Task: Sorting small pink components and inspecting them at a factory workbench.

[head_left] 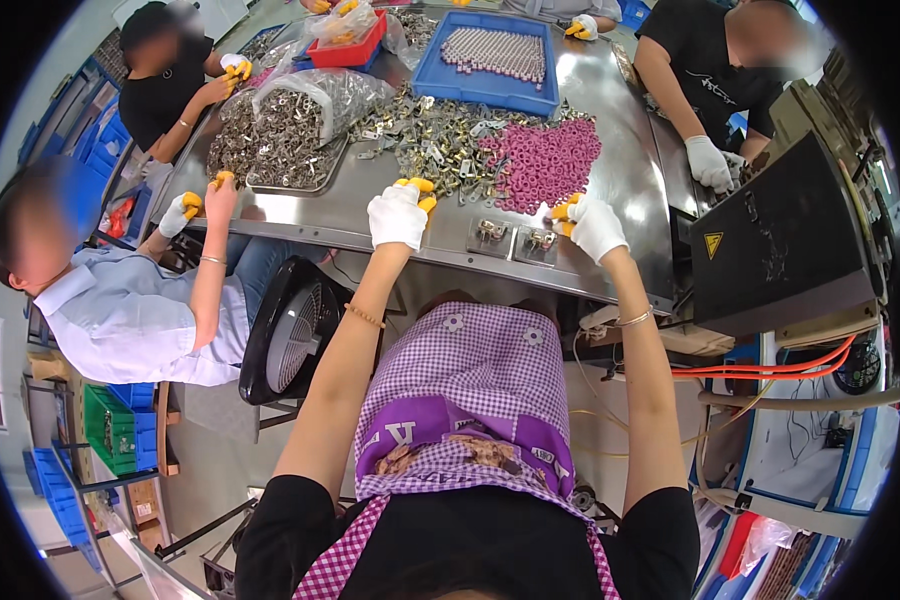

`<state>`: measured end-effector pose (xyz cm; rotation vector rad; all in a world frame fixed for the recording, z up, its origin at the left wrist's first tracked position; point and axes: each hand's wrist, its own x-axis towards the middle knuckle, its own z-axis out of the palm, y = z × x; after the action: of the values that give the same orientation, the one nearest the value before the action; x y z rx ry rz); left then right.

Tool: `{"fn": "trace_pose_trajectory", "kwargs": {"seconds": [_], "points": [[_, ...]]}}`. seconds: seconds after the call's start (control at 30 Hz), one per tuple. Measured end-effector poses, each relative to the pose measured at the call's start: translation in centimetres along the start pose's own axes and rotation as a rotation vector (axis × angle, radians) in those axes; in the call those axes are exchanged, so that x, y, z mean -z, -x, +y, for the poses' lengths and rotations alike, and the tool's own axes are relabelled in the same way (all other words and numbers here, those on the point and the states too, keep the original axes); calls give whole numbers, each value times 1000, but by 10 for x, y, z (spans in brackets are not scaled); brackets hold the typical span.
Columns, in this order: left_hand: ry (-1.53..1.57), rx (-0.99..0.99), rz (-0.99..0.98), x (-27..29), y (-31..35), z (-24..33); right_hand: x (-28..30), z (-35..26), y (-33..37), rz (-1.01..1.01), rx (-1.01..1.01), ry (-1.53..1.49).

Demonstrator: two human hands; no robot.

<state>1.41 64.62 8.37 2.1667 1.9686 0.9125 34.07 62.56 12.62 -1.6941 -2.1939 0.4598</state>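
My left hand (397,217), in a white glove with yellow fingertips, is at the near edge of a heap of small metal parts (420,140). Its fingers are bent in toward the thumb; anything between them is too small to make out. My right hand (597,229), gloved alike, is just below a pile of pink rings (545,165). Its fingertips come together over the table edge, and what they pinch is unclear. Between my hands, a metal fixture (490,235) and a second fixture (537,246) lie side by side on the table's near edge.
On the steel table (610,90) are a blue tray (430,75) of small pale pieces, a red bin (346,50) and a bagged metal-parts heap (280,140). Co-workers sit at left and beyond. A dark machine box (780,240) stands right; a black fan (295,330) stands left.
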Motion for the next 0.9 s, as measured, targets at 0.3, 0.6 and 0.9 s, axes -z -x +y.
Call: {"fn": "trace_pose_trajectory", "kwargs": {"seconds": [0.3,0.6,0.9], "points": [[20,126,-59,13,-9,17,-23,-19,37,464,12,-99],[377,182,-13,25,-4,39,-9,-36,47,163,65,-240],[298,-136,-67,38,21,130,-11,-48,41,73,-88,-380]]}}
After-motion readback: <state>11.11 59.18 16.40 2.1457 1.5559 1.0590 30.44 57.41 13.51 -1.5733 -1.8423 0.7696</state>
